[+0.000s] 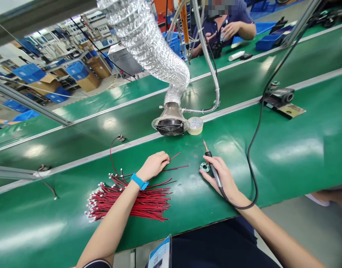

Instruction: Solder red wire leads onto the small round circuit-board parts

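Observation:
My left hand [157,163] is closed, fingertips together on a thin red wire [175,155] that sticks out to the right. A blue band [139,181] circles that wrist. Under the forearm lies a thick bundle of red and black wires [148,204] with white connectors at their left ends. My right hand [222,176] grips a soldering iron [215,175], its tip pointing up and away. The same hand also holds a small ring-shaped green circuit board [205,167] at the thumb and fingertips. My right palm is partly hidden.
A fume extractor [171,126] on a silver duct [165,56] hangs ahead, beside a tape roll [195,125]. The iron's black cable [251,167] loops on the right. A dark metal fixture [282,100] sits back right. Across the bench [299,149] another person [226,31] works.

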Demonstrator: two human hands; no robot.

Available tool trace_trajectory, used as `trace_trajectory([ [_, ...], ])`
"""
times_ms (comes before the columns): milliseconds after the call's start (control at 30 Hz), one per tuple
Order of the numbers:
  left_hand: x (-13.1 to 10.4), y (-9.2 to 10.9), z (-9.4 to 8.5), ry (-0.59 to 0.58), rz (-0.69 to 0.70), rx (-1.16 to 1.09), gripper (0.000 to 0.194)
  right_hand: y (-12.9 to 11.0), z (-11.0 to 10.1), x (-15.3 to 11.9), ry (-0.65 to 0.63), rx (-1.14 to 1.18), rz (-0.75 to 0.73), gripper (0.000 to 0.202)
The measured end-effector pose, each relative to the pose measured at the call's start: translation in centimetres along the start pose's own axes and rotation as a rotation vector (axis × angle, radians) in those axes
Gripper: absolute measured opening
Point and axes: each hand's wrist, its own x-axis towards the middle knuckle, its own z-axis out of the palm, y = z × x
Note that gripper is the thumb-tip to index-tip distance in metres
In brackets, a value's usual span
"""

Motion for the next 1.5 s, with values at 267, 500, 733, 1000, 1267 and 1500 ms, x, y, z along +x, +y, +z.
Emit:
trace_trajectory([
  [267,-1.2,5.7,0.4,0.234,-0.028,-0.378,0.018,-1.1,0.1,-1.4,-0.070,0.164,0.011,0.053],
  [500,-1.2,10.7,3.0,0.169,-0.146,-0.692,0.018,-1.9,0.4,-2.3,-0.076,0.226,0.088,0.060],
  [733,-0.3,11.3,4.4,0.100,-0.290,-0.959,0.022,-1.9,0.6,-2.2,-0.101,0.264,0.047,0.055],
  [1000,-0.3,13.0,5.5,0.293,-0.178,-0.738,0.017,-2.7,-0.8,-2.9,0.045,0.326,0.108,0.043],
  [1267,-0.8,14.5,7.5,0.426,-0.127,-0.583,0.014,-3.3,-2.5,-6.8,0.361,0.311,0.253,0.025],
  [1500,-0.7,14.4,7.6,0.431,-0.127,-0.574,0.013,-3.6,-2.6,-6.4,0.332,0.307,0.201,0.026],
])
